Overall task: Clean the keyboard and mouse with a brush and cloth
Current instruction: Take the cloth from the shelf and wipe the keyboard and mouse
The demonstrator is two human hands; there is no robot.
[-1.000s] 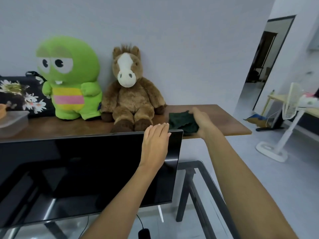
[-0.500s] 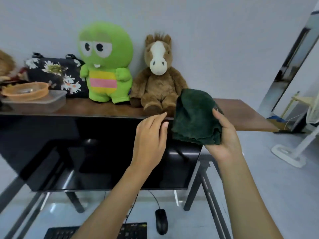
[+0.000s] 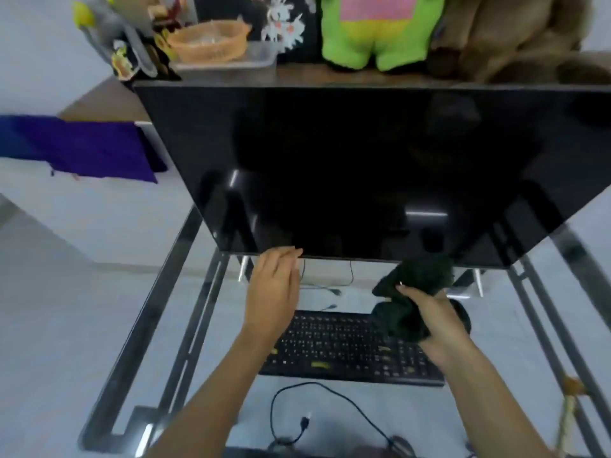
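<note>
Gripped in the right hand (image 3: 439, 328), we find a bunched dark green terry cloth (image 3: 413, 299), the fingers closed around its middle with folds hanging out either side; the left hand (image 3: 274, 289) holds nothing, its fingers extended loosely together. From largest downward, we record a wide black flat monitor (image 3: 363, 166), unlit, filling the centre of the view, with the left fingertips just below its bottom edge. Under it stands a glass-topped desk with a dark metal frame (image 3: 158, 312). On the glass lies a black full-width keyboard with pale key legends (image 3: 337, 345), and the cloth is held above its right end, not visibly touching the keys. Behind the right wrist a rounded black shape shows, probably the mouse (image 3: 463, 314), though mostly hidden. No brush is in view. We judge the task barely begun: cloth in hand, keyboard and mouse apparently not yet wiped, brushing still to come.
</note>
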